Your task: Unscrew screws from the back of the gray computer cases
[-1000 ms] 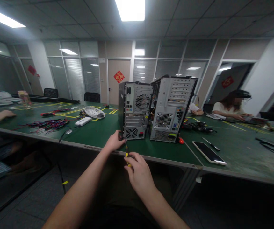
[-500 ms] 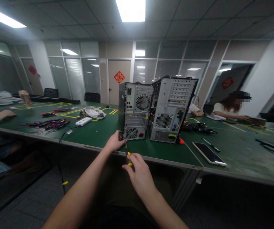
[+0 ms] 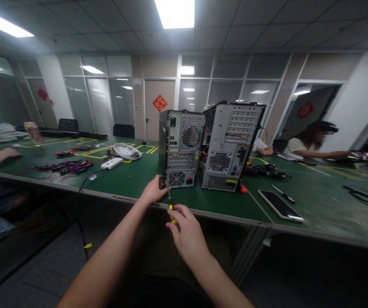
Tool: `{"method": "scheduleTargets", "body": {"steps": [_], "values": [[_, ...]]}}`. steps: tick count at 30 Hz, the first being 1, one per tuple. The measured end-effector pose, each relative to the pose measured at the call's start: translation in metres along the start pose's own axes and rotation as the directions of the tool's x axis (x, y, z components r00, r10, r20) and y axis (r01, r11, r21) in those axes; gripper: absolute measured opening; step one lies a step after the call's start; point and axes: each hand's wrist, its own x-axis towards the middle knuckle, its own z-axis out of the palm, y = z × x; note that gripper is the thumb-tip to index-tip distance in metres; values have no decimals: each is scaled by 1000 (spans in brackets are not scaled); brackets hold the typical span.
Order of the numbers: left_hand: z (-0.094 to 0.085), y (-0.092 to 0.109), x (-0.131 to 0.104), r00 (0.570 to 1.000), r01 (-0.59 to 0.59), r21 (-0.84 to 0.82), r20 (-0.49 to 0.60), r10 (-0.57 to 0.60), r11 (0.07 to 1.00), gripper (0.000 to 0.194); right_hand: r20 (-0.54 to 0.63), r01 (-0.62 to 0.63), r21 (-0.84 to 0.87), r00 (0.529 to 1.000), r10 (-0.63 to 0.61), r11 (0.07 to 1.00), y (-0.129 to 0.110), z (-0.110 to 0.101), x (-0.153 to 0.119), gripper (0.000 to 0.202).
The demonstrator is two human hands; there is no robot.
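Observation:
A screwdriver (image 3: 170, 204) with a black and yellow handle is in my right hand (image 3: 188, 233), whose fingers and thumb pinch the handle's near end. Its shaft points away from me, the tip meeting the lower left corner of the smaller computer tower (image 3: 180, 164). At that same corner sits my left hand (image 3: 152, 190), fingers closed, with the thumb close beside the screwdriver's tip. What the left fingers hold is too small and partly hidden to make out. The tower stands upright, its rear panel with fan grilles and ports facing me.
Close on the right stands a larger computer tower (image 3: 230, 147). Farther right lie a phone (image 3: 280, 205), a thin pen-like tool (image 3: 283, 193) and black cables (image 3: 269, 171). Leftward are bundled wires (image 3: 63, 167), a white power strip (image 3: 111, 163) and a white basket (image 3: 126, 151). Other people sit at both sides.
The screwdriver's handle has turned slightly in my right hand, which shifted a little. My left hand stays at the corner. The person at right has stretched an arm outward.

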Motion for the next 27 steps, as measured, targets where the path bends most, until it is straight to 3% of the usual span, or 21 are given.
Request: {"method": "scheduleTargets", "body": {"steps": [8, 14, 27], "values": [[0, 2, 0, 1000, 20, 3, 16, -20, 1000, 58, 41, 1, -17, 999, 0, 1000, -3, -4, -1, 42], [-1, 2, -1, 1000, 17, 6, 15, -17, 1000, 56, 8, 3, 3, 1000, -3, 1000, -2, -6, 0, 42], [1, 0, 1, 1000, 4, -2, 0, -4, 1000, 55, -10, -42, 113, 999, 43, 993, -6, -4, 0, 25]]}}
